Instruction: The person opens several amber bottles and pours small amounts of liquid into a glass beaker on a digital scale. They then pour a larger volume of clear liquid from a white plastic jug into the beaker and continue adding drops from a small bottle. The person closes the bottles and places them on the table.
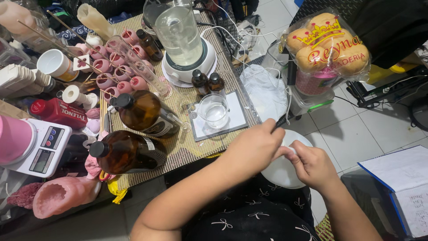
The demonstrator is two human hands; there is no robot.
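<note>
Low in the middle of the frame, the left hand (253, 149) closes its grip on a thin black tool (280, 122), whose tip sticks out toward the upper right. Touching it from the right, the right hand (312, 164) pinches the edge of a white round piece (278, 172) that rests over the person's lap, just below the desk edge. What the tool is cannot be told.

On the desk, just above the left hand, an empty glass beaker (214, 110) stands on a white square tile (232, 122). Left of it lie two large brown bottles (133, 134) on a woven mat (187, 147). Higher up, a tall glass jug (179, 35) sits on a round white base, with two small brown bottles (207, 82) before it. A white scale (42, 149) sits at the left edge, and a bag of buns (327, 44) at the upper right.
</note>
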